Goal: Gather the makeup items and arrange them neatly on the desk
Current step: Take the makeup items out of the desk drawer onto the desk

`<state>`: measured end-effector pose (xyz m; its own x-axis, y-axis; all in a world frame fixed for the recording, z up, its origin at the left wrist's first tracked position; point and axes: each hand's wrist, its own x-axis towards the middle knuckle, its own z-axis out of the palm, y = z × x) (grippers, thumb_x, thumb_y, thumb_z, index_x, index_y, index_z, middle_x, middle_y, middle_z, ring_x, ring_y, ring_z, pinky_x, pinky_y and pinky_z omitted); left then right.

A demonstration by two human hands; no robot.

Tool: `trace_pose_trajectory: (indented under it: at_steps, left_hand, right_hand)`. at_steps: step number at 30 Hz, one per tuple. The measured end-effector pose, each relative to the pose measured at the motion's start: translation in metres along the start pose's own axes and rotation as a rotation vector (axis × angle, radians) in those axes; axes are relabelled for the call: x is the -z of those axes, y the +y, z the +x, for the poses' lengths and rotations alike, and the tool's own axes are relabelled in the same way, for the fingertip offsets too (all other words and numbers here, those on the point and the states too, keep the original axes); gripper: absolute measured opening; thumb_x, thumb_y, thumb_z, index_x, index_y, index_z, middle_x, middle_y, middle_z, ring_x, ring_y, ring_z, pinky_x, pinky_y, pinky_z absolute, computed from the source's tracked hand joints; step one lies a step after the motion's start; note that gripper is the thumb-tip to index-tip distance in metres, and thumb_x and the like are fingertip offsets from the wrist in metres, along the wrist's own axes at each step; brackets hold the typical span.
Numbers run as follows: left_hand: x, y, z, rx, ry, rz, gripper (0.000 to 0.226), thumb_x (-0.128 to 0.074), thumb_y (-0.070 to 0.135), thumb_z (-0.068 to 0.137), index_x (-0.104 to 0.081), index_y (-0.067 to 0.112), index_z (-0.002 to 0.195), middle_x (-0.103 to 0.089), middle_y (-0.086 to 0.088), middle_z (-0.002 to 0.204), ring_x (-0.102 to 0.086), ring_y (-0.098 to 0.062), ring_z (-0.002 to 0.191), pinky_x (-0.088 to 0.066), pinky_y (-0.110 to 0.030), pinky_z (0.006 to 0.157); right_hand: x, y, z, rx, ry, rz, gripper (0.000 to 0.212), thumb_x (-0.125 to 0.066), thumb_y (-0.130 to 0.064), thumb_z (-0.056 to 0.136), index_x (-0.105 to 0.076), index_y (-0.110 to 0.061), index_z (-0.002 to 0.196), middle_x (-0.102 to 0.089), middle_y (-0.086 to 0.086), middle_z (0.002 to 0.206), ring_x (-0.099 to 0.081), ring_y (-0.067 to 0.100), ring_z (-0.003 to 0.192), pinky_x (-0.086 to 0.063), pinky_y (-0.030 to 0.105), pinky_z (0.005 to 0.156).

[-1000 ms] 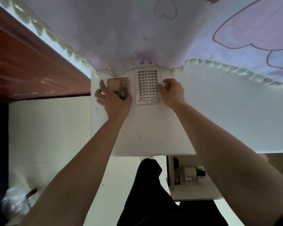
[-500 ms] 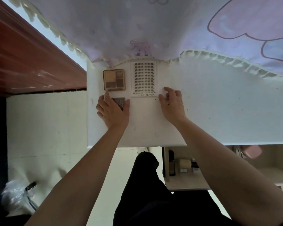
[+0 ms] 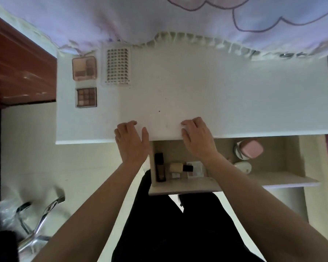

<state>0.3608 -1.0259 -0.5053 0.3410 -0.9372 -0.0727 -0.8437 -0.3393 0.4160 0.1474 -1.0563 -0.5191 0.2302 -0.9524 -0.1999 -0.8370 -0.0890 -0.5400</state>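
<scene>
On the white desk (image 3: 216, 91), at its far left, lie a pink palette (image 3: 84, 68), a dark nine-pan eyeshadow palette (image 3: 86, 97) just nearer to me, and a clear lash sheet (image 3: 118, 66) to the right of the pink one. My left hand (image 3: 132, 141) and my right hand (image 3: 198, 138) rest at the desk's near edge, fingers loosely curled, holding nothing. On the shelf (image 3: 186, 186) under the desk lie a dark tube (image 3: 160, 167), a cream bottle with a black cap (image 3: 180, 167) and a flat pinkish compact (image 3: 195, 169).
Further right on the lower shelf stand a pink-lidded jar (image 3: 249, 149) and a white rounded thing (image 3: 242, 166). A lilac frilled cloth (image 3: 159, 19) hangs over the desk's far edge. A brown wooden surface (image 3: 17, 69) is at left, chrome chair legs (image 3: 40, 224) at bottom left.
Both hands have drawn back from the palettes and lash sheet to the desk's near edge. The dark palette now lies free. The view has dropped, showing the shelf below.
</scene>
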Motion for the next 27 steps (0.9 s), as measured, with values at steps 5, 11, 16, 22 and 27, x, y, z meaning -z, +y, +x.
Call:
trace_pose_trajectory:
  at_steps: [5, 11, 16, 22, 27]
  left_hand:
    - [-0.055, 0.031, -0.081, -0.082, -0.167, 0.11, 0.032, -0.057, 0.026, 0.082, -0.055, 0.002, 0.104, -0.054, -0.019, 0.1, -0.052, -0.037, 0.088, -0.045, -0.044, 0.071]
    - [-0.106, 0.028, -0.13, -0.009, -0.522, 0.351, 0.054, -0.063, 0.031, 0.078, -0.051, 0.004, 0.124, -0.044, -0.023, 0.13, -0.044, -0.043, 0.116, -0.043, -0.05, 0.09]
    - [-0.13, 0.026, -0.136, -0.069, -0.578, 0.412, 0.063, -0.062, 0.042, 0.085, -0.042, 0.016, 0.138, -0.031, -0.019, 0.145, -0.028, -0.039, 0.132, -0.031, -0.051, 0.105]
    - [-0.16, 0.049, -0.129, -0.324, -0.613, 0.428, 0.065, -0.065, 0.048, 0.08, -0.047, 0.019, 0.135, -0.045, -0.011, 0.137, -0.037, -0.034, 0.126, -0.03, -0.047, 0.1]
    - [-0.181, 0.073, -0.135, -0.366, -0.718, 0.466, 0.064, -0.065, 0.036, 0.081, -0.041, 0.014, 0.136, -0.044, -0.01, 0.138, -0.04, -0.032, 0.126, -0.031, -0.045, 0.1]
  right_hand:
    - [-0.006, 0.065, -0.069, -0.034, 0.0, -0.007, 0.021, -0.048, -0.026, 0.093, -0.061, -0.01, 0.1, -0.055, 0.011, 0.098, -0.058, 0.033, 0.084, -0.05, 0.039, 0.068]
    - [-0.032, 0.13, -0.113, -0.136, -0.294, -0.17, 0.032, -0.046, -0.035, 0.089, -0.065, -0.016, 0.104, -0.06, 0.011, 0.106, -0.06, 0.037, 0.094, -0.044, 0.048, 0.085]
    - [-0.042, 0.147, -0.111, -0.174, -0.373, -0.307, 0.046, -0.041, -0.043, 0.086, -0.062, -0.017, 0.117, -0.06, 0.014, 0.115, -0.056, 0.037, 0.106, -0.043, 0.045, 0.092]
    - [-0.04, 0.176, -0.114, -0.186, -0.477, -0.39, 0.047, -0.063, -0.031, 0.08, -0.054, -0.019, 0.125, -0.057, 0.012, 0.12, -0.056, 0.034, 0.111, -0.041, 0.039, 0.093]
    - [-0.036, 0.183, -0.116, -0.231, -0.5, -0.301, 0.051, -0.065, -0.037, 0.08, -0.053, -0.025, 0.128, -0.055, 0.011, 0.121, -0.055, 0.036, 0.114, -0.037, 0.042, 0.097]
